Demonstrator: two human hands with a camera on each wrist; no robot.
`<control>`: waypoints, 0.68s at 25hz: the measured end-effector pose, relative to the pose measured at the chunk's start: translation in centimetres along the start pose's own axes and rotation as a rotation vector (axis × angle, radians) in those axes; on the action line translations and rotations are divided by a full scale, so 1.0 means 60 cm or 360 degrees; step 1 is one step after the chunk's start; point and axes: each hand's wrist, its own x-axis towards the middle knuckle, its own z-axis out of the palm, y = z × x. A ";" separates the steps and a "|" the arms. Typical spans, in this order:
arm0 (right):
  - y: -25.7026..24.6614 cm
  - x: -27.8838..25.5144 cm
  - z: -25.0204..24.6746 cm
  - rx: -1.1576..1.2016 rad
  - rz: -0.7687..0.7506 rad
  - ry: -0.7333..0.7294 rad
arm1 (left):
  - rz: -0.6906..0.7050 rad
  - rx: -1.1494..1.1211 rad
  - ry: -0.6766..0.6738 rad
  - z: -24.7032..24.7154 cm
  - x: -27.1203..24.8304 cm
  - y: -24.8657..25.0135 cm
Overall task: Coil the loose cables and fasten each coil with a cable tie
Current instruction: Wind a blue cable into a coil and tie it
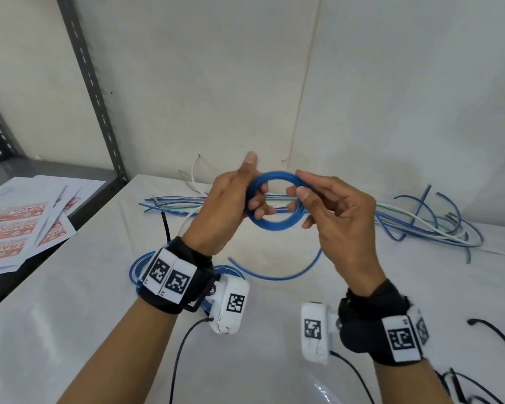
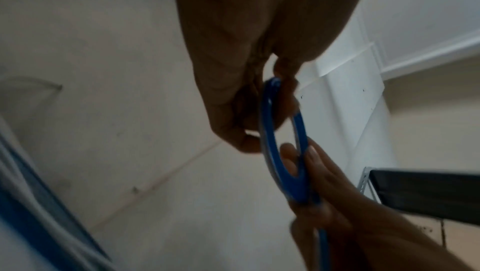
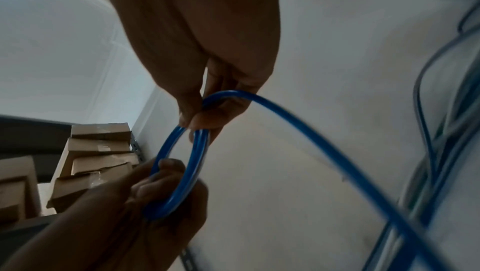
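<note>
Above the table I hold a small blue cable coil (image 1: 274, 225) upright between both hands. My left hand (image 1: 252, 188) grips its left side, with the fingers curled through the ring and the thumb pointing up. On the right side, my right hand (image 1: 301, 183) pinches the strands between thumb and forefinger. The coil's loose tail (image 1: 277, 276) hangs down and curves across the table. In the right wrist view the tail (image 3: 311, 142) runs out from the pinching fingers (image 3: 197, 119). The left wrist view shows the coil (image 2: 270, 148) edge-on. A black cable tie (image 1: 166, 228) lies by my left wrist.
Two wound blue coils (image 1: 137, 269) lie under my left forearm. Loose blue, white and green cables (image 1: 420, 225) spread across the back of the white table (image 1: 70, 316). Sheets of red labels (image 1: 15, 228) lie on the grey shelf at left. Black strips (image 1: 490, 330) lie at the right.
</note>
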 end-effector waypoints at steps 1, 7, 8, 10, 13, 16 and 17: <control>-0.001 0.002 -0.012 -0.0074 0.0001 -0.0084 | 0.0021 0.0171 -0.0091 -0.003 -0.001 0.001; -0.002 0.002 -0.021 -0.0223 0.0008 -0.0267 | 0.0200 0.0658 -0.0322 -0.003 -0.010 0.000; -0.002 0.001 -0.017 -0.0176 0.0011 -0.0251 | 0.0249 0.0627 -0.0277 -0.003 -0.009 -0.002; -0.001 0.000 -0.008 -0.0033 0.0051 -0.0119 | 0.0295 0.0433 -0.0157 -0.003 -0.005 -0.003; -0.001 -0.007 0.013 0.0176 0.0131 0.0122 | 0.0349 0.0147 -0.0015 -0.001 0.000 -0.005; 0.004 -0.017 0.038 0.0284 0.0128 0.0170 | 0.0415 0.0048 0.0066 0.005 0.000 -0.013; 0.005 -0.016 0.038 0.0275 0.0100 0.0180 | 0.0410 0.0044 0.0069 0.006 0.001 -0.016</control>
